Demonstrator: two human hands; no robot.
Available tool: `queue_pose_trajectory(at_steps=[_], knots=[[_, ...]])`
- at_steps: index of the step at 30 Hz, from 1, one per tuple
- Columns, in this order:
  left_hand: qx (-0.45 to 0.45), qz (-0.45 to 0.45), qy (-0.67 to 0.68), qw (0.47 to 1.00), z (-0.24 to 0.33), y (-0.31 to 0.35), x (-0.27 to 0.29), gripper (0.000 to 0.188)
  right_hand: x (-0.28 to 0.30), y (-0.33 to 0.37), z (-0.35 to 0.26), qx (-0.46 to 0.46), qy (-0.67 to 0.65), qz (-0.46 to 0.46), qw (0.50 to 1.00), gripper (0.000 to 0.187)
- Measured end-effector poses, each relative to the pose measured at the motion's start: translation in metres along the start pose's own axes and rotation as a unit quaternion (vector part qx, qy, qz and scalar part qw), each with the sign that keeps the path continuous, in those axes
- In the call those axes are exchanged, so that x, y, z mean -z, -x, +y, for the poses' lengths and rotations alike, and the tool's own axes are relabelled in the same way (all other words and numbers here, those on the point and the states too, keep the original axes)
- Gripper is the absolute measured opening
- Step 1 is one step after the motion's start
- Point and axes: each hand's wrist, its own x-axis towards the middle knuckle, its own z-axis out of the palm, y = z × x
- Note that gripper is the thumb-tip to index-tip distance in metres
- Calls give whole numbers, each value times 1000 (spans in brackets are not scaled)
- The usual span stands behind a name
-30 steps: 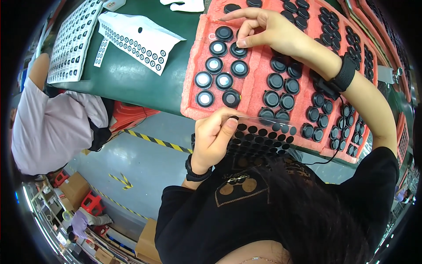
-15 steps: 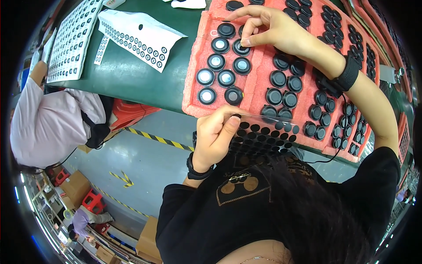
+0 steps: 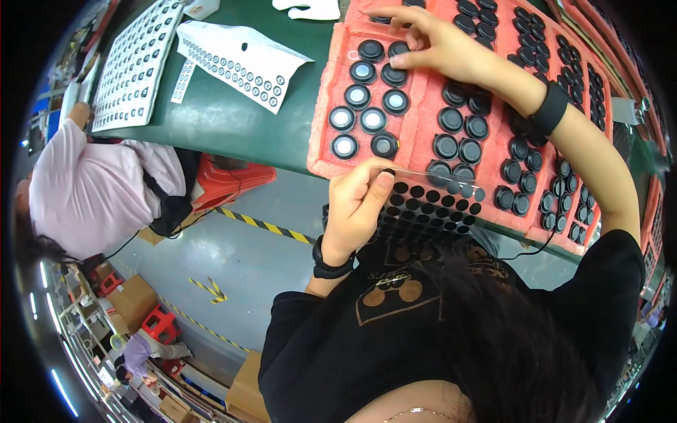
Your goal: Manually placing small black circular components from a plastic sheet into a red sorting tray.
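My left hand (image 3: 358, 204) is closed on the edge of a clear sheet of round black stickers (image 3: 431, 201), thumb on top near a corner sticker. The sheet hangs below the near edge of a pink foam tray (image 3: 321, 141). Above the tray's left section, my right hand (image 3: 430, 51) has its fingers apart, one stretched to the left. Its thumb tip is over a round black part (image 3: 393, 75), whose face looks dark. Around it sit several similar parts, some with a pale centre, such as this round part (image 3: 343, 118).
More black parts (image 3: 457, 134) fill the tray's other sections. On the green table (image 3: 233, 134) lie a white sticker sheet (image 3: 240, 63), a larger label sheet (image 3: 137, 67) and a white glove (image 3: 310, 7). A co-worker in a pale shirt (image 3: 95, 187) sits at left beside a red stool (image 3: 233, 185).
My right thumb has lifted slightly off the round part, whose pale centre now looks dark. The view has shifted a little; my left hand still holds the sheet.
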Motion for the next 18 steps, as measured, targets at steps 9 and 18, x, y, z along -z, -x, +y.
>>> queue_pose_trajectory(at_steps=[9,18], knots=[[-21,37,12,999,-1,1,-8,18,1,3,4,11,-56,-42,997,18],[-27,35,15,999,-4,3,-8,20,-18,-18,9,-38,-90,-85,992,12]])
